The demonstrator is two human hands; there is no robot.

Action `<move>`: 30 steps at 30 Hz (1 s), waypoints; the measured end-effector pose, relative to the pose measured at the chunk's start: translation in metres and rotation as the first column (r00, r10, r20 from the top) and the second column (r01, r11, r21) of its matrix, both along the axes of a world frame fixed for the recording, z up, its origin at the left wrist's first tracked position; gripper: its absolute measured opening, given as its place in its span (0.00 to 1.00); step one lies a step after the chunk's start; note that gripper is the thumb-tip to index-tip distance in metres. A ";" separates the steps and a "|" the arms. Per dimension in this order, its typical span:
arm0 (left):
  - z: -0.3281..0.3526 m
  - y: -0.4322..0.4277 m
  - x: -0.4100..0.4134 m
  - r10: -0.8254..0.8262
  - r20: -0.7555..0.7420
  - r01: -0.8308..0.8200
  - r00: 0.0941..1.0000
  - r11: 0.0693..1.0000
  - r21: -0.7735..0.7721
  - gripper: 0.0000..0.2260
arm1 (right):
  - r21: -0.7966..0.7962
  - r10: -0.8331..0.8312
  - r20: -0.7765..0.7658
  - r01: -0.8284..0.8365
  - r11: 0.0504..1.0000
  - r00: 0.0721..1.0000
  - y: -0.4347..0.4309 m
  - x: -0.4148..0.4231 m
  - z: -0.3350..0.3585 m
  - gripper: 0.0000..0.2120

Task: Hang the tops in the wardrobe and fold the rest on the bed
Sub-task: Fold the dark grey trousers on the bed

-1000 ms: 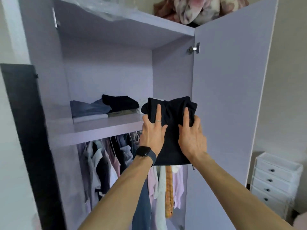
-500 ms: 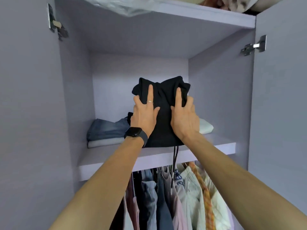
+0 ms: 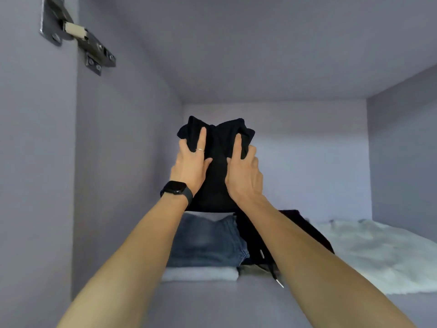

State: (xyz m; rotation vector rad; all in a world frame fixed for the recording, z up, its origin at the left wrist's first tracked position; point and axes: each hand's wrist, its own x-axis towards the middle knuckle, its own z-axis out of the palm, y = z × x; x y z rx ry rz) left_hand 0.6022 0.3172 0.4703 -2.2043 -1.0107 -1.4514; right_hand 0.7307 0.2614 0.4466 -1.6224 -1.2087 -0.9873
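Lilac wardrobe (image 3: 123,162) compartment whose shelf (image 3: 212,304) carries a white fluffy throw (image 3: 378,252) at right and folded jeans (image 3: 205,240) stacked on a pale folded cloth (image 3: 201,273) at left. Folded black garment (image 3: 218,181) held upright above the jeans, clear of the shelf. Left hand (image 3: 191,169) and right hand (image 3: 244,178) grasp its two sides, forefingers flat on the front, other fingers curled round its edges; black watch (image 3: 176,189) on the left wrist.

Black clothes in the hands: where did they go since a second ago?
The left hand and right hand carried the folded black garment forward from outside the wardrobe into its shelf space, above the jeans. Nothing was let go; both hands grip it as before. The jeans and the white fluffy cloth stayed on the shelf.
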 end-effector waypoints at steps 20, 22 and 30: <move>-0.094 0.098 0.008 0.067 -0.541 -0.381 0.838 0.781 -0.494 0.33 | -0.749 -0.209 -0.207 -0.017 0.662 0.956 0.076 -0.008 -0.082 0.47; -0.113 0.095 0.004 0.111 -0.540 -0.397 0.834 0.801 -0.448 0.31 | -0.756 -0.216 -0.179 0.007 0.655 0.960 0.072 -0.012 -0.093 0.46; -0.131 0.093 0.007 0.410 -0.631 -0.539 0.659 0.842 -0.015 0.29 | -0.756 -0.131 0.109 0.168 0.632 0.985 0.075 -0.009 -0.109 0.31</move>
